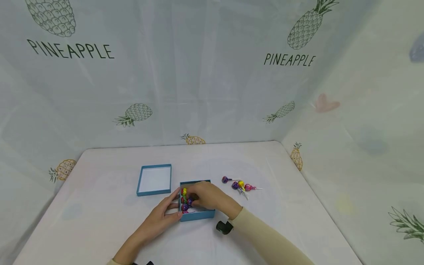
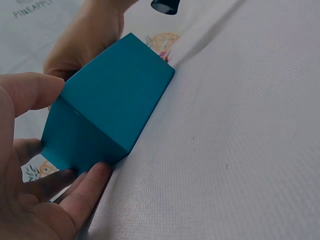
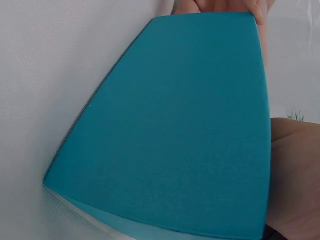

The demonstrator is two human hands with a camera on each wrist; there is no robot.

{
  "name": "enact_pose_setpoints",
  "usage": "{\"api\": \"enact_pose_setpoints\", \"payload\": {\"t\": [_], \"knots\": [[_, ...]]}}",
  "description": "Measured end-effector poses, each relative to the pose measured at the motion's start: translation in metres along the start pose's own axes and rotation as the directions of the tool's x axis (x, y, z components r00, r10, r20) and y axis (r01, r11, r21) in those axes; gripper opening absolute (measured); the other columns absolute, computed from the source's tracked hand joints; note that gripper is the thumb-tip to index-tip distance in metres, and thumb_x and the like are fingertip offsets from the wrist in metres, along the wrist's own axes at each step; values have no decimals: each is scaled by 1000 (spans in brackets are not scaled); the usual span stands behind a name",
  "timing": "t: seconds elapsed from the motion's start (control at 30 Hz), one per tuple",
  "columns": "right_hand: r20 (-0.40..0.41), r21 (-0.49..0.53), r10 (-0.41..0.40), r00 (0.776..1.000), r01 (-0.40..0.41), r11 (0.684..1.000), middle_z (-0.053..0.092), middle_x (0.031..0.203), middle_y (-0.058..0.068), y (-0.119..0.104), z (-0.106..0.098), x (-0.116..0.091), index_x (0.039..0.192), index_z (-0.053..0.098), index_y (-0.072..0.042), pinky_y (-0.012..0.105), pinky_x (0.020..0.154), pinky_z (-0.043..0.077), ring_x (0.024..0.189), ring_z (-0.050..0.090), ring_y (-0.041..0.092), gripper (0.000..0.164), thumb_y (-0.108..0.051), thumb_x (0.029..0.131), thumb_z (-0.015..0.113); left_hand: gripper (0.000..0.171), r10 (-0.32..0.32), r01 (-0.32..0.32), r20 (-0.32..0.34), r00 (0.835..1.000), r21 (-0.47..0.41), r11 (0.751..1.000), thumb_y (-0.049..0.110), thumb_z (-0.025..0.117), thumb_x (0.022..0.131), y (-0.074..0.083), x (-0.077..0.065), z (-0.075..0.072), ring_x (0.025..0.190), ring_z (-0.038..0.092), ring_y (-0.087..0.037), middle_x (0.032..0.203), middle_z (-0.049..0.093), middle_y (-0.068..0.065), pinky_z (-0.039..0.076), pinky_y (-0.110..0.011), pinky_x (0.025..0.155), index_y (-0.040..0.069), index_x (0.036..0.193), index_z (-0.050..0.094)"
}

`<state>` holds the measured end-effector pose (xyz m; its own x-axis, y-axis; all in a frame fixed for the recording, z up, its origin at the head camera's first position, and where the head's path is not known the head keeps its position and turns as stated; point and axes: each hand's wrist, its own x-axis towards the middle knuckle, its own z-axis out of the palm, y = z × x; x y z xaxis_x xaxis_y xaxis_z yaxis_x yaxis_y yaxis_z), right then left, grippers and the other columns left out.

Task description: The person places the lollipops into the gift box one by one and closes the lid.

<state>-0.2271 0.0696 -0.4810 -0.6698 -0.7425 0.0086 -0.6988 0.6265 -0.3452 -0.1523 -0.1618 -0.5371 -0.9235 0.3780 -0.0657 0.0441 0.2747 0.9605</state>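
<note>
A shallow blue box (image 1: 197,215) sits on the table with several wrapped lollipops (image 1: 184,200) along its left side. My left hand (image 1: 160,216) steadies the box, its fingers extended against the left wall and its thumb at the front left corner. In the left wrist view the fingertips (image 2: 100,172) press that wall. My right hand (image 1: 208,195) reaches over the right side into the box, fingers bent down and pinching a purple-wrapped lollipop (image 1: 190,201). The front wall hides these fingers in the right wrist view, where the blue box (image 3: 170,120) fills most of the frame.
A blue box lid (image 1: 154,193) lies behind and left of the box, white inside face up. To the right on the white table (image 1: 275,224) lie several more lollipops (image 1: 241,184), purple, yellow and pink, with white sticks. A pineapple-print cloth (image 1: 212,81) stands behind.
</note>
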Motion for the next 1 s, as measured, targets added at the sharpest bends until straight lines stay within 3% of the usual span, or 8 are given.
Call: {"api": "enact_pose_setpoints", "payload": {"t": [1.0], "knots": [[9,3,12,1000,-12,1000,69,84,-8,-2,2,2,107,77,-15,13,66,46,72,54,2,16,-16,93,85,79,11,-10,11,1000,-26,1000,30,71,104,1,-1,0,141,52,-36,162,42,-18,51,-17,97,34,169,27]]}}
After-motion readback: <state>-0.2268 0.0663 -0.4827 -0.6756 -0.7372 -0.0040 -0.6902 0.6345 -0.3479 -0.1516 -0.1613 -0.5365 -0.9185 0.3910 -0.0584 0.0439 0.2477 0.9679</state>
